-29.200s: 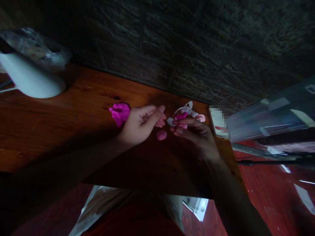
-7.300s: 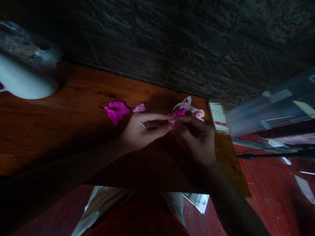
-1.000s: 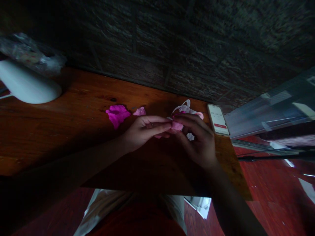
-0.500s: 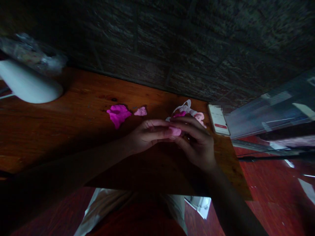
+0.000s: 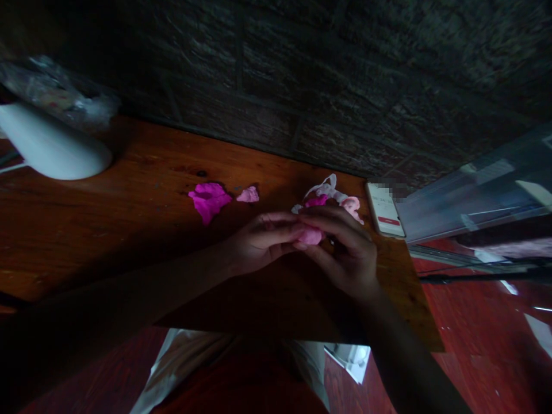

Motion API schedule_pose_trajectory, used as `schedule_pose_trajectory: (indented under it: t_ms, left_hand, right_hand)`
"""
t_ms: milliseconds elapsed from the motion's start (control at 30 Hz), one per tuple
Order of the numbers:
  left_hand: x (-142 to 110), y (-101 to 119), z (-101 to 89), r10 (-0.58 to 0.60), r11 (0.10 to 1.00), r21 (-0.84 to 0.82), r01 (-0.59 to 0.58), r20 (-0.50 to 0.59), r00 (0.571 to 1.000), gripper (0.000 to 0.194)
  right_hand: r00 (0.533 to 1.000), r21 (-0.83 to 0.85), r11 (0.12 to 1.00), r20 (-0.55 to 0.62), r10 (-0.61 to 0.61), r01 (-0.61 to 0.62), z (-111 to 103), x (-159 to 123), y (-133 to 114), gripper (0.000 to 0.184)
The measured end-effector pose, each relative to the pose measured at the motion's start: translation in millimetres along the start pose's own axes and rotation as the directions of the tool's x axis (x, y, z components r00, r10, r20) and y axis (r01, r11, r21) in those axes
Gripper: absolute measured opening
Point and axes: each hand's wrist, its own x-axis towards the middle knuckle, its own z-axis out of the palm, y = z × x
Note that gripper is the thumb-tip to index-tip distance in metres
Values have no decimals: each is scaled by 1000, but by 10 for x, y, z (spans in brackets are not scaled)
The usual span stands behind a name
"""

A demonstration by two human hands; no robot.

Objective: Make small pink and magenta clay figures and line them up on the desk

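Observation:
Between my two hands, above the wooden table (image 5: 142,201), is a small lump of pink modelling clay (image 5: 311,235). My left hand (image 5: 265,238) pinches it from the left, thumb on top. From the right, the fingers and thumb of my right hand (image 5: 347,247) close round it. Part of the lump is hidden by the fingers. Beyond my left hand lie a flat magenta clay piece (image 5: 209,200) and a smaller pale pink piece (image 5: 248,194). Behind my right hand are white strips (image 5: 328,187), a magenta bit (image 5: 317,200) and a light pink piece (image 5: 351,205).
A phone (image 5: 386,213) with a lit screen lies near the table's right end. At the left are a white lamp-like object (image 5: 64,144) and crumpled clear plastic (image 5: 92,109). A dark brick wall (image 5: 267,86) borders the table's back; a clear panel (image 5: 466,195) stands at the right.
The pink lump has turned between my fingers and shows more of its surface. My right fingers have shifted slightly around it. The pieces on the table lie as before.

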Motion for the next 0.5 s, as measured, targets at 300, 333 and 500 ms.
schedule_pose_trajectory:
  t_ms: [300, 333, 500]
  left_hand:
    - [-24, -39, -14, -97, 989, -104, 105, 81, 992, 19]
    - [-28, -40, -23, -111, 986, -112, 124, 113, 987, 18]
    - [-28, -25, -52, -149, 979, -108, 174, 204, 968, 27]
  right_hand:
    - [1000, -10, 1000, -1, 6, -6, 0, -20, 15, 39]
    - [1000, -5, 1000, 2, 8, -8, -1, -22, 17, 38]
    - [1000, 46, 999, 25, 11, -12, 1, -5, 6, 34]
